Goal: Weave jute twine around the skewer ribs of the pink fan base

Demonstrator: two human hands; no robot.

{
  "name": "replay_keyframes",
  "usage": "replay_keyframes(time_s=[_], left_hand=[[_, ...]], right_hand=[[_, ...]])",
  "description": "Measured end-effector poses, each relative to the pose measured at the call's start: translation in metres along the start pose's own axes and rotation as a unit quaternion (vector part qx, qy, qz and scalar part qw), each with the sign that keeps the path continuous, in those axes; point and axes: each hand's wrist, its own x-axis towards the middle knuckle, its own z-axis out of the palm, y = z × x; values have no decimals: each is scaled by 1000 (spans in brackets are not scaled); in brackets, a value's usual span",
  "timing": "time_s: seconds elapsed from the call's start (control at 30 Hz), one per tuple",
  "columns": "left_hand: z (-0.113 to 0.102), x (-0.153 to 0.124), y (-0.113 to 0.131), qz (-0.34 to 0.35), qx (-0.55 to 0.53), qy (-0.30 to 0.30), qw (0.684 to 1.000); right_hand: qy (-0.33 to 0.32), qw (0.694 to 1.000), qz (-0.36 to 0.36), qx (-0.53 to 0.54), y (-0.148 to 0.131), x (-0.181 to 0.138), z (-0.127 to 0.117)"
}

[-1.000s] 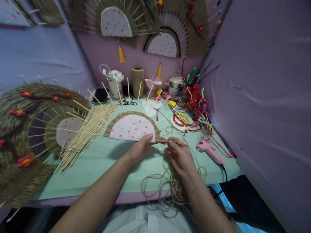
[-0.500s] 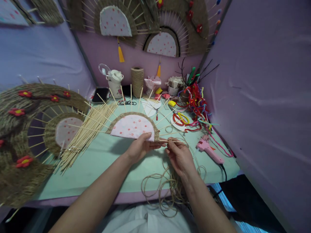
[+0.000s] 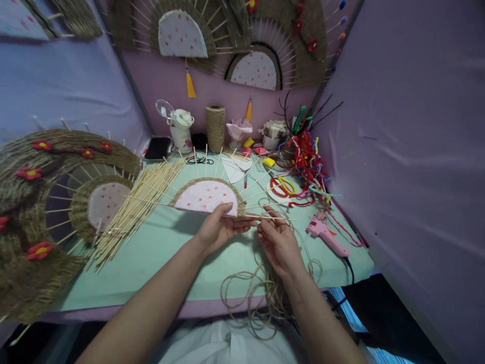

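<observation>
A half-round fan piece [image 3: 206, 196] of pink flowered fabric, edged with woven jute and bristling with bamboo skewers, tilts above the mint-green table [image 3: 159, 258]. My left hand [image 3: 219, 228] grips its straight lower edge near the right corner, thumb on top. My right hand [image 3: 276, 237] is closed in a pinch on the jute twine [image 3: 261, 288] beside the rightmost skewers. The loose twine lies in coils from my right hand over the table's front edge.
A heap of bamboo skewers [image 3: 132, 212] lies left of the piece, beside a large finished woven fan [image 3: 49, 202]. A pink glue gun [image 3: 328, 235], scissors [image 3: 282, 186], pipe cleaners [image 3: 308, 162], a twine spool [image 3: 215, 127] and a phone [image 3: 157, 147] sit further back and right.
The fan piece has tipped back flatter, so its skewers point lower. My left hand shifted its hold slightly along the lower edge; my right hand stays at the rightmost skewers.
</observation>
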Motion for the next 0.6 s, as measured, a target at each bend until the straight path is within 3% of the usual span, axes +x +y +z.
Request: replay_keyframes(time_s=[0.23,0.37,0.6], left_hand=[[1,-1,-4,40,25,10,999],[2,0,-4,37,28,27,999],[0,-1,-6,29,43,6,999]], right_hand=[[36,999,-24,-33,-5,-1,3],[49,997,-36,-45,-5,0,4],[69,995,-57,-40,-3,1,3]])
